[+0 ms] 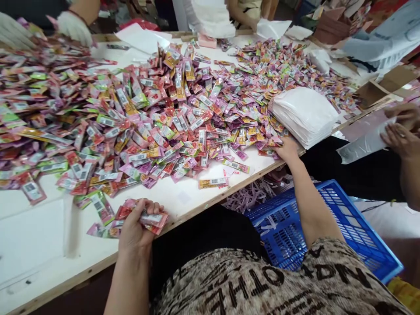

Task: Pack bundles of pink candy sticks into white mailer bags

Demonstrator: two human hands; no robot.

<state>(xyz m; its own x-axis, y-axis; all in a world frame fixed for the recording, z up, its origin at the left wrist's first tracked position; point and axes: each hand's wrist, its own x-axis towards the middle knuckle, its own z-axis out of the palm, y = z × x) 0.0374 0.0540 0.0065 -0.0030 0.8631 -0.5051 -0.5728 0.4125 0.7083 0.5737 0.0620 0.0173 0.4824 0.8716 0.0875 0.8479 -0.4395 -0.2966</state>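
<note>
My left hand (136, 225) rests near the table's front edge, fingers curled round a small stack of pink and red sachets (151, 217). My right hand (288, 149) reaches out to the edge of the big heap of coloured sachets (170, 113), next to a stack of white bags (305, 114); its fingers are hidden among the packets. A few loose sachets (213, 182) lie on the white table (36, 236) between my hands.
A blue plastic crate (348, 223) stands on the floor at my right, with pink strips (249, 197) beside it. Another person's hands (402, 131) hold a clear bag at the right. Gloved hands (74, 27) work at the far left. Cardboard boxes (387, 83) sit at the back right.
</note>
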